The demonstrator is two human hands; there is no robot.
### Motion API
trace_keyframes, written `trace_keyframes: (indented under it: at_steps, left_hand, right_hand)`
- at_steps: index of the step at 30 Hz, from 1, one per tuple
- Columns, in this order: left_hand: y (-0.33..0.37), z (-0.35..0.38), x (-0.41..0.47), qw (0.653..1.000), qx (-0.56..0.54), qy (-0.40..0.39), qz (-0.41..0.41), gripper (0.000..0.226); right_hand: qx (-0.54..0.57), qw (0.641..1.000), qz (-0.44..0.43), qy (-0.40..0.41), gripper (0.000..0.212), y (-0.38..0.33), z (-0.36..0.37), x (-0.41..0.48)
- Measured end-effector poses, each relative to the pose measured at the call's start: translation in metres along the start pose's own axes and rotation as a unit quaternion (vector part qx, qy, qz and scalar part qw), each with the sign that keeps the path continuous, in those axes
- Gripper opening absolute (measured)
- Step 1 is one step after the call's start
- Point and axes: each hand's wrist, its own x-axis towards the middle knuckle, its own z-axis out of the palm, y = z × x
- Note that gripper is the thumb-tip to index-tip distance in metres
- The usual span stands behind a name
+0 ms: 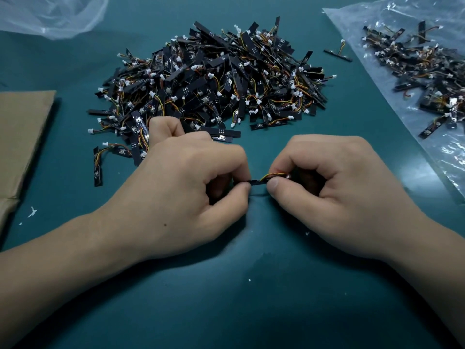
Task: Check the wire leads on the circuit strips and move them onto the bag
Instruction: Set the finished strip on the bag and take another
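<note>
Green bench (251,311), near-edge middle: circuit strip (256,183) pinched btwn both hands. Left hand (181,195) curled on its end, right hand (334,187) pinching the wire leads (275,175). Tug gently, eye the joints, don't kink; bag (402,16) waits at right edge.

1 black circuit strip (258,183) is held level, pinched at its ends by the left hand (191,187) and right hand (334,180). Its orange-yellow wire leads (275,175) arch at the right end (the connector seems hidden). A large heap of strips (206,79) lies behind, and a smaller batch (422,69) rests on the clear plastic bag (392,26) at right.
</note>
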Motion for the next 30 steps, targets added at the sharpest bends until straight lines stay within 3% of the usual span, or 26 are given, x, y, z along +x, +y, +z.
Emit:
trace_keyframes:
  at_steps: [30]
  left_hand:
    - [-0.0014, 0.0001, 0.0005, 0.999, -0.03, -0.006, 0.018, 0.008]
  right_hand:
    - [0.005, 1.0, -0.022, -0.016, 0.005, 0.0001, -0.0011, -0.0018]
